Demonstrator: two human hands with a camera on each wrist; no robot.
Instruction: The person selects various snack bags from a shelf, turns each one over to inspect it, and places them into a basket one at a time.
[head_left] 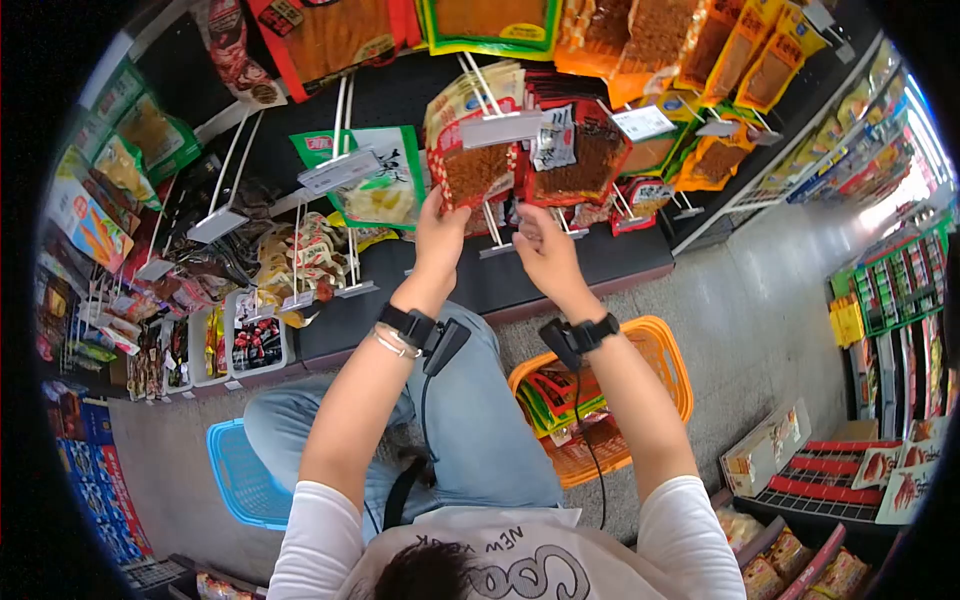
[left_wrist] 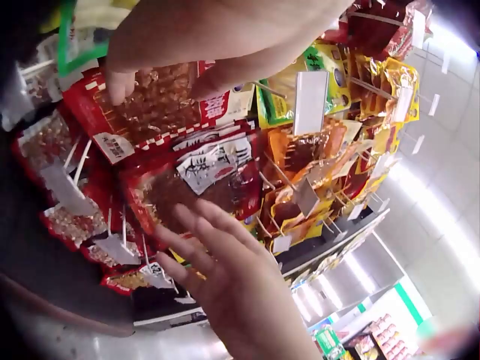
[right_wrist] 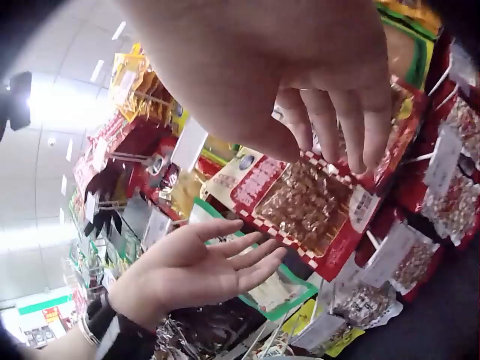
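Note:
A checkered red packet of brown snack [head_left: 476,172] hangs on a shelf hook. My left hand [head_left: 438,245] is at its lower left edge, fingers fairly straight; the left wrist view shows that hand [left_wrist: 217,34] with fingertips over the packet's face [left_wrist: 161,101]. To the right hangs a dark red packet with a white label [head_left: 575,175]. Just below it is my right hand [head_left: 550,258], fingers loosely bent and holding nothing visible; in the right wrist view this hand [right_wrist: 300,67] reaches across its front. Whether the fingertips touch either packet is unclear.
A green and white packet [head_left: 375,180] hangs at the left, below a price-tag holder [head_left: 340,172]. Orange packets [head_left: 715,160] hang to the right. On the floor stand an orange basket [head_left: 683,385] with packets inside and a blue basket [head_left: 228,480]. The dark shelf base [head_left: 625,262] runs below the hooks.

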